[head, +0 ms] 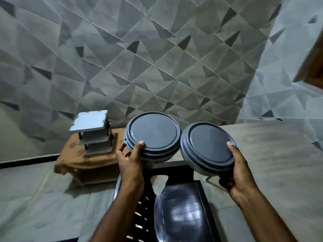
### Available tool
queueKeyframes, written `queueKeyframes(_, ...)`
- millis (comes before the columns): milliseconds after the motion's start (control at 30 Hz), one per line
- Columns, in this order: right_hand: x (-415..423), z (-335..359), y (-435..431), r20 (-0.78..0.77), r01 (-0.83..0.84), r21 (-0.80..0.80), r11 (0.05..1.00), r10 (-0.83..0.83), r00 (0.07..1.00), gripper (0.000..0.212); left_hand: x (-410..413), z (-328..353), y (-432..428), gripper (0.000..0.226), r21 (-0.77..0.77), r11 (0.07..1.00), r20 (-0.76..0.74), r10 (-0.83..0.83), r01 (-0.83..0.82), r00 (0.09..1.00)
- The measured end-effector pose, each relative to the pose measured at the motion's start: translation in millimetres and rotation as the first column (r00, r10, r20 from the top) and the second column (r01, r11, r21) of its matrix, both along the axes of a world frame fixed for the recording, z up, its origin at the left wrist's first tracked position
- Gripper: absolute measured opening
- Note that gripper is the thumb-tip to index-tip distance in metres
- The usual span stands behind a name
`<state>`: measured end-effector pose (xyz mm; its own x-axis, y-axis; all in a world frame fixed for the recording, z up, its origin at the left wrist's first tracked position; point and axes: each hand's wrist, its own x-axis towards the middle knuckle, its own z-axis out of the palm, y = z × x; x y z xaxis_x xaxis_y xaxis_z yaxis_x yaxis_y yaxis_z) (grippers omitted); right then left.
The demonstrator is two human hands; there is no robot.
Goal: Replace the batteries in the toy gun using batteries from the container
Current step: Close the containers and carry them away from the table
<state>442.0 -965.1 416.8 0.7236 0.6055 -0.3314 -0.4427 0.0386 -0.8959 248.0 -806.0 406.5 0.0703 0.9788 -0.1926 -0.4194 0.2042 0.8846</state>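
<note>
Two round lidded containers: the left container and the right container. Two hands: the left hand and the right hand, each holding one container. One dark chair. One cloth-covered tabletop. One tiered stand, three levels showing.

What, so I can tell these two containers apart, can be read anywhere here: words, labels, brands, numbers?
No text can be read.
left container: lid plain, no print.
right container: lid plain, no print.
The picture is blurred, so fine embossing could not be told.
</note>
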Motion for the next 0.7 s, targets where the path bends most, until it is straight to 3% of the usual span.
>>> queueKeyframes(133, -19.5, 13.4, 57.2, -0.052, -0.128, 0.066, 0.99, 0.131, 0.99, 0.03, -42.3, 9.7, 26.2, 0.054, -0.001, 0.992, 0.017, 0.128, -0.128, 0.992)
queueKeyframes(300, -58.4, 24.0, 128.0, -0.066, -0.274, 0.015, 0.962, 0.274, 0.959, 0.054, -97.3, 20.0, 57.9, 0.056, 0.067, 0.944, -0.005, 0.324, -0.323, 0.946)
queueKeyframes(367, -76.6, 27.9, 148.1, -0.063, -0.339, 0.001, 0.941, 0.338, 0.939, 0.054, -119.2, 19.9, 72.5, 0.059, 0.057, 0.924, 0.005, 0.379, -0.379, 0.925)
queueKeyframes(500, -110.5, 32.0, 185.0, -0.034, -0.379, -0.003, 0.925, 0.379, 0.925, 0.037, -157.6, 12.7, 110.3, 0.062, 0.034, 0.923, 0.034, 0.382, -0.383, 0.923)
queueKeyframes(700, -172.3, 28.9, 240.4, -0.031, -0.338, -0.026, 0.941, 0.337, 0.941, 0.039, -212.1, 8.2, 179.4, 0.08, -0.013, 0.946, 0.096, 0.324, -0.325, 0.941)
